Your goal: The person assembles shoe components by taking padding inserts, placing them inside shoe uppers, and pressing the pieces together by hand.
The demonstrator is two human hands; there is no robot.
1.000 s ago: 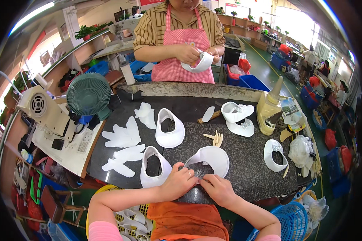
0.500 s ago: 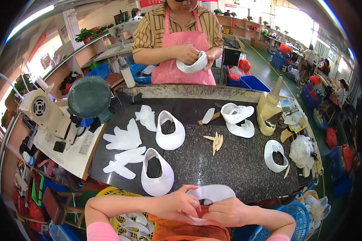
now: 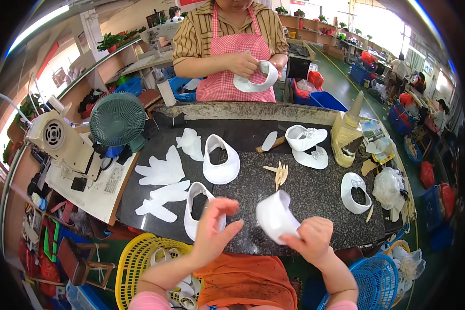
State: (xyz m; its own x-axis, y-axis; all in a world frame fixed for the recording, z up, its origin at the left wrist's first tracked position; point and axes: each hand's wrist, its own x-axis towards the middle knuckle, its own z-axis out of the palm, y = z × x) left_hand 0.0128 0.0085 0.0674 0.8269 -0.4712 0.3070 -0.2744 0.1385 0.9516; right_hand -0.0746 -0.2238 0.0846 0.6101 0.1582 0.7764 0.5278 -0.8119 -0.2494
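My right hand [image 3: 314,238] pinches one end of a white shoe upper [image 3: 276,216], raised over the near edge of the dark work table [image 3: 315,206]. My left hand [image 3: 214,235] is to its left with thumb and fingers spread, holding nothing. Just beyond that hand lies another white shoe upper [image 3: 192,207], partly hidden by the fingers. A third upper [image 3: 221,168] rests farther back. Flat white sole-shaped pieces [image 3: 163,169] are spread at the left. Small beige pointed slivers [image 3: 281,176] lie in a pile at mid-table. An orange cloth [image 3: 248,279] covers my lap.
Two uppers with bows [image 3: 307,147] and a yellowish squeeze bottle [image 3: 344,139] stand back right, near a plastic bag [image 3: 389,188]. A green fan [image 3: 117,120] and sewing machine [image 3: 57,137] are left. Yellow [image 3: 124,279] and blue baskets [image 3: 372,281] flank me. Across, a co-worker handles an upper [image 3: 256,82].
The upper has risen from my lap to above the table edge, now in my right hand alone. My left hand has let go and moved left, fingers opened. The co-worker's upper has turned.
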